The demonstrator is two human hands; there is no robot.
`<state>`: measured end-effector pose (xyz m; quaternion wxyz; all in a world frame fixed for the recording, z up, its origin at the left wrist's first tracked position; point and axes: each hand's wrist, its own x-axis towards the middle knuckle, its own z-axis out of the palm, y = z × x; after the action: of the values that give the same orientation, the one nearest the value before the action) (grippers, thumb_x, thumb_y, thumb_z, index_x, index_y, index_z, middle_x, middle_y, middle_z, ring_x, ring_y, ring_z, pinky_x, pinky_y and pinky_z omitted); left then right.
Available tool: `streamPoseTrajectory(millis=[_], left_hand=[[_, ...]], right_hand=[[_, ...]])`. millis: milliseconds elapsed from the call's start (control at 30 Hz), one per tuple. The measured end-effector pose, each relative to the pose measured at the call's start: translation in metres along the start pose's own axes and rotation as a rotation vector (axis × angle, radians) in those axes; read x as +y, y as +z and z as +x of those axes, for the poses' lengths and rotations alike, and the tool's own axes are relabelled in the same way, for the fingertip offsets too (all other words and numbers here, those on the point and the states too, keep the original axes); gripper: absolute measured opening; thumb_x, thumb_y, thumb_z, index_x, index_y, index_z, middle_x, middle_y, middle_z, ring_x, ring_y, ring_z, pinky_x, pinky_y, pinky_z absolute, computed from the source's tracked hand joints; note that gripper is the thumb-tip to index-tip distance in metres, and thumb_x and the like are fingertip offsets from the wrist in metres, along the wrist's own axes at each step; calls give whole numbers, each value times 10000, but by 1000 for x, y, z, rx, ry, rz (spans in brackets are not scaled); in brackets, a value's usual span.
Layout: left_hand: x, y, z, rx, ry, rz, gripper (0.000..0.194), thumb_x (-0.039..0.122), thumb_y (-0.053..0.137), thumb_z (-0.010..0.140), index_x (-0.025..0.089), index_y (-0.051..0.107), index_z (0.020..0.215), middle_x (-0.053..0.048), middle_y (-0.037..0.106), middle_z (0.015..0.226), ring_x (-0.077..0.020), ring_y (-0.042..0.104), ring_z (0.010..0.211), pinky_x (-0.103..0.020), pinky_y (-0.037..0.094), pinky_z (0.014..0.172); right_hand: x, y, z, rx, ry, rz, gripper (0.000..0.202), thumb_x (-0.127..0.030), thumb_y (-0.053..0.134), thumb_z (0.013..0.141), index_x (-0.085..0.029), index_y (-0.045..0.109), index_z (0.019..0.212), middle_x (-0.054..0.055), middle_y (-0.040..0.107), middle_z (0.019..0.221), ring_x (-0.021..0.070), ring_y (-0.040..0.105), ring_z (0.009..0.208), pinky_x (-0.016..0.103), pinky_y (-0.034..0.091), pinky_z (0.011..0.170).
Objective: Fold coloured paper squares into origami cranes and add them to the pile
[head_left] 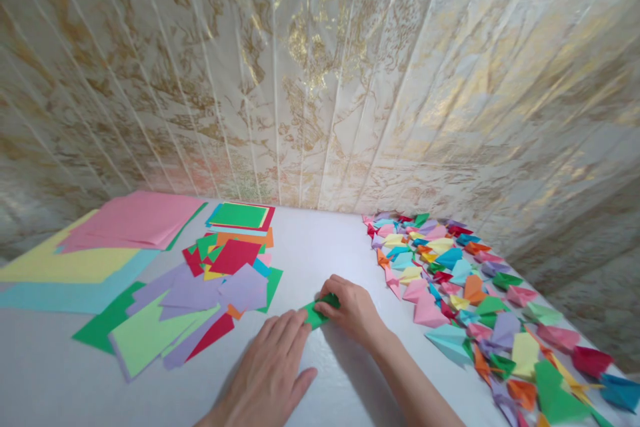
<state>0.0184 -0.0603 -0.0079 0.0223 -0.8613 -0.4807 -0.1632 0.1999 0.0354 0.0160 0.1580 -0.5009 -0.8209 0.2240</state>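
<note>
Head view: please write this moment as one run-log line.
left hand: touching green paper | right hand: gripping green paper | left side: flat sheets | right side: folded papers

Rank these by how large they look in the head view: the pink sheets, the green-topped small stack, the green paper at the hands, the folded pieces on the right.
1. Folded pieces, taken together
2. Pink sheets
3. Green-topped stack
4. Green paper, partly hidden
</note>
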Motion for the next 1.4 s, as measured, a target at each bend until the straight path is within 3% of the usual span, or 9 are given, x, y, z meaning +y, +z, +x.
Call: streamPoseTrajectory(millis=[100, 167, 433, 933, 1200, 1300, 1400], left_hand=[[-1, 12, -6, -16, 111, -13, 695, 421, 626, 883, 127, 380, 1463, -145, 481, 1483, -296, 482, 1318, -402, 397, 1059], [-1, 15, -7, -73, 104, -34, 745, 479, 624, 874, 139, 363, 1483, -138, 444, 1510, -290, 443, 1357, -391, 368, 1092], [-2, 12, -3, -226, 94, -40, 749, 494, 642, 853, 115, 419, 1460, -158, 427, 1509, -298, 445, 1360, -394, 365, 1092], [-5, 13, -1, -182, 107, -26, 746, 550, 590, 869, 137, 420, 1466, -154, 468, 1483, -289, 470, 1342, -390, 340, 1094], [-4, 8, 3, -228, 101, -32, 756, 531, 622, 848, 101, 445, 1444, -170, 449, 1486, -304, 458, 1352, -429, 355, 1083], [-4, 5, 5, -240, 87, -57, 758, 519, 639, 835, 117, 443, 1446, -156, 454, 1488, -297, 452, 1357, -433, 357, 1087], [-4, 2, 6, -257, 82, -67, 754, 512, 654, 824, 122, 455, 1437, -150, 448, 1490, -298, 459, 1352, -440, 363, 1085]], right_hand=[[1, 2, 0, 8, -5, 8, 53, -158, 669, 830, -209, 682, 821, -5, 664, 851, 146, 616, 773, 228, 395, 666], [1, 3, 0, 7, -5, 21, 57, -158, 663, 835, -210, 678, 816, -6, 660, 845, 146, 619, 779, 228, 403, 675], [-3, 5, 6, -16, 32, 9, 75, -160, 660, 835, -208, 661, 777, -9, 649, 825, 145, 613, 749, 235, 392, 652], [-2, 12, 6, -5, 68, -35, 78, -180, 650, 851, -214, 652, 782, -3, 654, 830, 148, 615, 717, 237, 374, 618], [-4, 13, 5, 16, 77, -36, 91, -179, 617, 864, -211, 631, 780, 3, 653, 835, 161, 622, 731, 247, 389, 633], [-1, 11, 1, 31, 58, 18, 82, -145, 617, 838, -214, 624, 882, 9, 667, 896, 176, 630, 795, 262, 418, 691], [1, 8, -7, 28, -14, 111, 277, -92, 630, 781, -207, 598, 1031, 30, 656, 995, 193, 617, 908, 291, 440, 797]])
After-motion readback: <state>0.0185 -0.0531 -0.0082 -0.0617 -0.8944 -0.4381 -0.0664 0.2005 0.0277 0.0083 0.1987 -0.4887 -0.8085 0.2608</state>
